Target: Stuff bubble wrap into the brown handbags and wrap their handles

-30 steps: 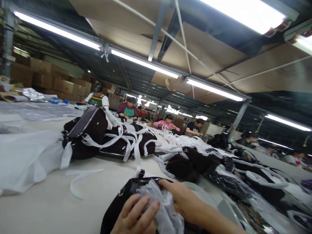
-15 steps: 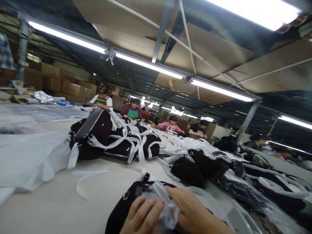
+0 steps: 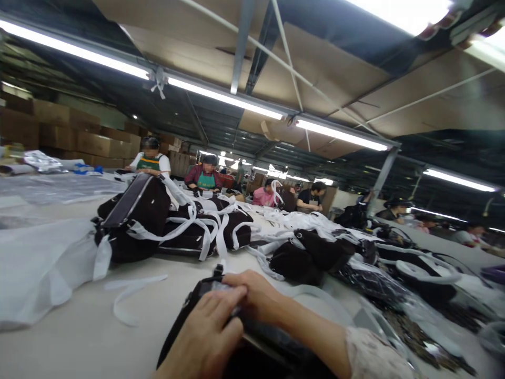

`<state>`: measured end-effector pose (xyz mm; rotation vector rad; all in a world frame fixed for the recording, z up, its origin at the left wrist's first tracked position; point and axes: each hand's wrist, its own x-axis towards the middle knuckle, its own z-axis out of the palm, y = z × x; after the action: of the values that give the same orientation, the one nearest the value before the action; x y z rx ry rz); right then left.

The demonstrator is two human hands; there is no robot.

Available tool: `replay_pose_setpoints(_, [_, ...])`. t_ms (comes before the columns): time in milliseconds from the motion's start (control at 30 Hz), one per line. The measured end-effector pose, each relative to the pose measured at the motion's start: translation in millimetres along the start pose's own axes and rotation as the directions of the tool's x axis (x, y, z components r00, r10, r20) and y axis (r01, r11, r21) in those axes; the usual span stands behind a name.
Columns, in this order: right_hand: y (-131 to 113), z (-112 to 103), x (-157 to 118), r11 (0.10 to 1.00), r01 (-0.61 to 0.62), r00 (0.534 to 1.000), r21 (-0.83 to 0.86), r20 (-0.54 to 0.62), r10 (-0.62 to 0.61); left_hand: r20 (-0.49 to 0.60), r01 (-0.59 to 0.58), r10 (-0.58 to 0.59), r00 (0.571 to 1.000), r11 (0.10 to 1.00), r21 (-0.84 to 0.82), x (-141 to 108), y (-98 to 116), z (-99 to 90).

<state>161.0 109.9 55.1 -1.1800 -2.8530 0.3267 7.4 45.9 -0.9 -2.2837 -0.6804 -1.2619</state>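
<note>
A black bag (image 3: 179,321) lies at the bottom of the view, its zipped opening facing up. My left hand (image 3: 209,329) is closed on the near left side of the opening, thumb toward the inside. My right hand (image 3: 256,295) reaches over from the right, its fingers curled on the bag's far edge and touching the left fingertips. A scrap of clear plastic (image 3: 221,287) shows beside the fingertips; the rest of it is hidden. A small black buckle (image 3: 218,270) stands at the bag's far end.
Black bags with white straps (image 3: 138,216) are heaped beyond on the pale table (image 3: 74,352). More black bags (image 3: 311,258) lie to the right, near clear plastic wrapping (image 3: 394,295). White sheeting (image 3: 43,268) covers the left side. Several people work farther back, near stacked cartons (image 3: 59,129).
The crumpled clear plastic between my hands has gone mostly out of sight at the bag's opening. My hands have moved slightly left and closer together. The view has turned a little right.
</note>
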Motion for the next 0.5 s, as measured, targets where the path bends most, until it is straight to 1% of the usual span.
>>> replay_pose_setpoints(67, [-2, -15, -4, 1.000, 0.011, 1.000, 0.026, 0.015, -0.011, 0.127, 0.108, -0.107, 0.986, 0.994, -0.002, 5, -9, -8.2])
replay_pose_setpoints(100, [-4, -24, -10, 0.999, 0.015, 0.999, 0.041, 0.044, -0.017, 0.184, 0.136, -0.135, 0.974, 0.991, 0.009, 6, -13, -11.3])
replay_pose_setpoints(133, [-5, -34, -18, 0.999, 0.009, 0.997, 0.044, 0.078, -0.013, 0.234, 0.140, -0.142, 0.962, 0.990, 0.024, 6, -16, -13.8])
replay_pose_setpoints(200, [-8, -52, -41, 0.998, -0.063, 0.988, -0.015, 0.139, 0.065, 0.297, 0.116, -0.128, 0.946, 0.992, 0.056, 7, -20, -17.0])
replay_pose_setpoints(267, [-9, -63, -67, 0.975, -0.182, 0.962, -0.126, 0.184, 0.203, 0.364, 0.099, -0.123, 0.923, 0.991, 0.086, 12, -19, -17.8])
replay_pose_setpoints(333, [-10, -62, -92, 0.944, -0.264, 0.934, -0.196, 0.192, 0.301, 0.443, 0.102, -0.154, 0.883, 0.985, 0.139, 23, -14, -15.8])
replay_pose_setpoints(367, [-10, -58, -102, 0.936, -0.283, 0.929, -0.207, 0.181, 0.321, 0.471, 0.100, -0.169, 0.866, 0.981, 0.167, 31, -9, -13.9])
replay_pose_setpoints(433, [-10, -51, -117, 0.945, -0.271, 0.946, -0.181, 0.129, 0.296, 0.504, 0.068, -0.144, 0.852, 0.984, 0.167, 49, 0, -9.0])
replay_pose_setpoints(500, [-7, -49, -128, 0.961, -0.247, 0.957, -0.126, 0.123, 0.263, 0.529, 0.034, -0.064, 0.846, 0.997, 0.066, 64, 6, -5.5])
